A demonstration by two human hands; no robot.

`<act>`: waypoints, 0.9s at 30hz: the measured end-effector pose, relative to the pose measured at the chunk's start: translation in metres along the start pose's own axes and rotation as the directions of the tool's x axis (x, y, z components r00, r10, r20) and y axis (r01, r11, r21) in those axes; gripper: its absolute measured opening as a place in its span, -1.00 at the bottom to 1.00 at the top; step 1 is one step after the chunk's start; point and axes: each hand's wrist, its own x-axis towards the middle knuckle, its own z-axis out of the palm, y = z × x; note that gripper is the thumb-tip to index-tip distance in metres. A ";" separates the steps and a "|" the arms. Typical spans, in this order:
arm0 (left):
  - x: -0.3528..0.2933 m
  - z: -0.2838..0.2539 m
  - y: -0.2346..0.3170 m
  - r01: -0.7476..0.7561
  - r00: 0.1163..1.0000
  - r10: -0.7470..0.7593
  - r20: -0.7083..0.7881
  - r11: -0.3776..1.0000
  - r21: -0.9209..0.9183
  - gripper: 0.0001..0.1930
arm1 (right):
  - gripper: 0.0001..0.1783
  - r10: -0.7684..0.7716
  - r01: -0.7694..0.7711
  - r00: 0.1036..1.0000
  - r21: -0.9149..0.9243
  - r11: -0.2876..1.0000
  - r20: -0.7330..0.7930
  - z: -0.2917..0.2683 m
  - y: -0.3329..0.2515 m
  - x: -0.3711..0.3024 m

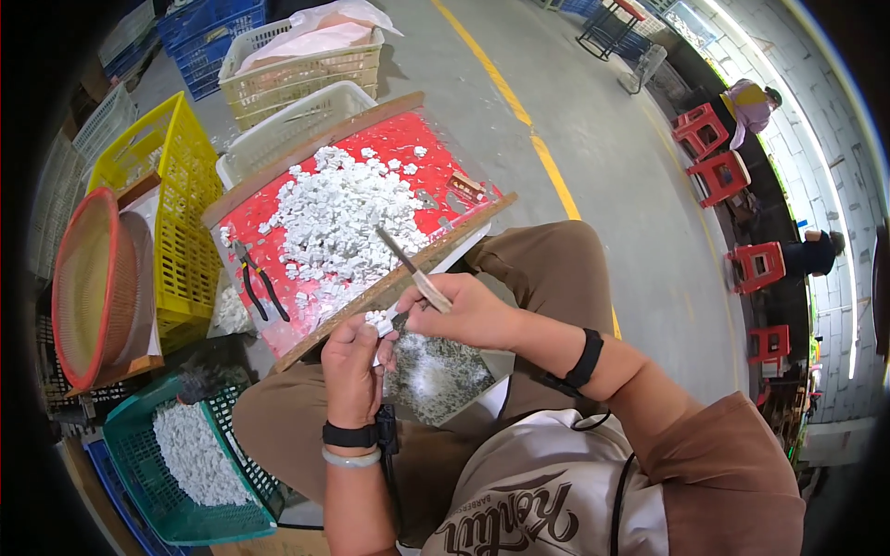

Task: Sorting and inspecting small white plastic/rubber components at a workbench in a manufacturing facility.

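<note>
Between the thumb and fingers of my left hand [354, 366] is a small white molded piece [379, 321]. My right hand [471, 315] is closed round a slim knife-like tool [431, 291] with a dark, narrow blade pointing up and away and a pale handle; whether it is a knife or a file I cannot tell. The right fingertips meet the white piece from the right. Beyond my hands, a heap of similar white pieces [345, 213] lies on a red, wood-edged board [436, 139]. Black-handled pliers [260, 281] rest at its left side.
A small brown box [465, 187] lies on the board. At left stand a yellow crate [185, 222], a red round basket [88, 287] and a green basket [139, 463] holding white pieces. Cream crates [301, 83] stand behind. Red stools [718, 176] and seated people are far right.
</note>
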 end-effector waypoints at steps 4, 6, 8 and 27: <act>-0.002 0.001 -0.005 0.031 0.999 -0.030 0.031 0.999 -0.043 -0.81 | -0.78 -0.107 0.101 0.994 -0.178 0.979 -0.025 0.008 0.004 0.007; -0.003 0.000 -0.004 0.079 0.997 -0.078 0.012 0.993 -0.084 -0.80 | -0.77 -0.102 0.092 0.994 -0.200 0.975 -0.040 0.007 0.010 0.010; -0.002 -0.003 -0.006 0.107 0.993 -0.099 0.062 0.983 -0.146 -0.79 | -0.77 -0.132 0.123 0.990 -0.175 0.977 -0.040 0.004 0.016 0.011; -0.002 -0.001 -0.004 0.204 0.976 -0.179 0.127 0.954 -0.220 -0.76 | -0.67 -0.154 0.153 0.985 0.019 0.988 0.075 -0.024 -0.024 -0.037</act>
